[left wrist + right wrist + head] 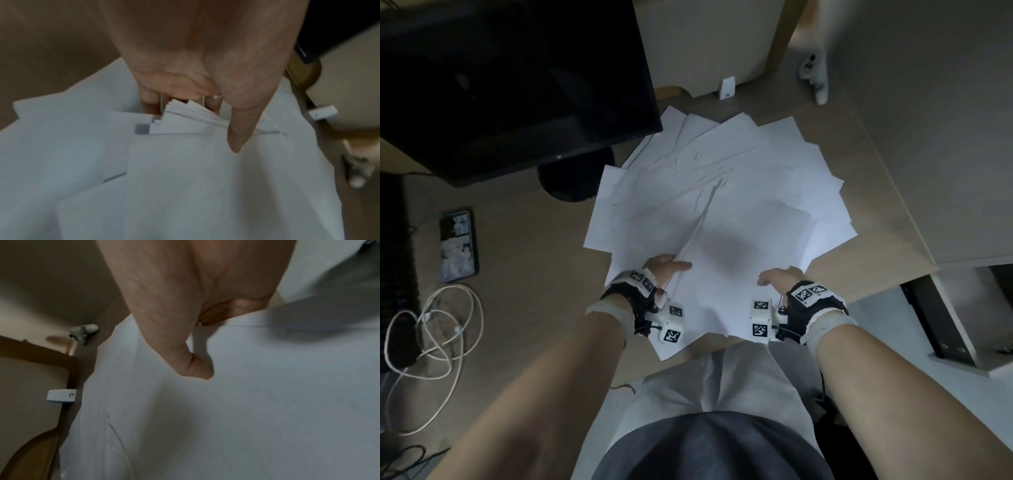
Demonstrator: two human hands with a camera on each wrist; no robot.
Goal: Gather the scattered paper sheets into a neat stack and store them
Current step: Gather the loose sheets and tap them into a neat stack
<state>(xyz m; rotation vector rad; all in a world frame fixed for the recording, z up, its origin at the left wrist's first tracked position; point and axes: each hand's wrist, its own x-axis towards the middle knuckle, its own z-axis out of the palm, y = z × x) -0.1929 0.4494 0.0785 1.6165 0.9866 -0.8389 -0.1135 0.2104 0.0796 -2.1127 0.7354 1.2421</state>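
Several white paper sheets (pixel 722 212) lie fanned out in an overlapping pile on the wooden desk (pixel 534 240). My left hand (pixel 667 269) grips the pile's near left edge. In the left wrist view its thumb (pixel 236 138) lies on top of the sheets (pixel 185 178) and its fingers are tucked under a bunch of sheet edges. My right hand (pixel 779 277) grips the near right edge. There the thumb (pixel 195 368) presses on the paper (pixel 267 402) and the fingers curl beneath it, mostly hidden.
A dark monitor (pixel 517 85) on a round base stands at the back left, touching the pile's corner. A phone (pixel 458 245), a white cable (pixel 438 342) and a keyboard (pixel 393 267) lie to the left. A small white block (pixel 727 88) and a white controller (pixel 815 75) sit behind.
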